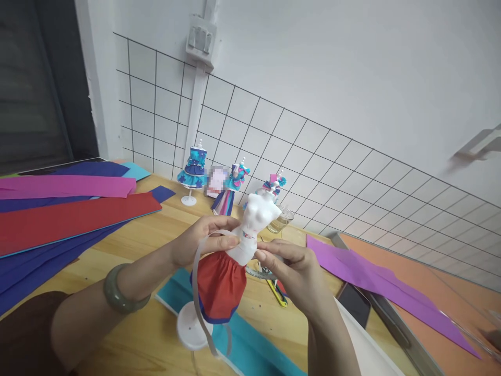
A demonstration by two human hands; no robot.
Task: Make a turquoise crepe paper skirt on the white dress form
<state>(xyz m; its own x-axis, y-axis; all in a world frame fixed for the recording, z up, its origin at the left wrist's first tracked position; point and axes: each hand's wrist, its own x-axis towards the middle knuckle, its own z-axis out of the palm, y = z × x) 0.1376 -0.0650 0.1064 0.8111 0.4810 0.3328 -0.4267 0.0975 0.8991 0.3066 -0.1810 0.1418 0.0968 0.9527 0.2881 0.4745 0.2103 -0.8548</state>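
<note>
Holding the white dress form by the waist, with a pale tape at its fingers, the left grip faces the right grip, narrow and touching the opposite side, its catch unclear. Between these equally near grips, the form's long axis leans neck-rightward. Below them hang the red skirt and wooden bench; beyond, three dressed forms and a white wall.

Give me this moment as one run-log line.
White dress form: tilted, wearing red skirt | Left hand: gripping waist | Right hand: at waist's opposite side | Pale tape: looping down beside left hand
</note>
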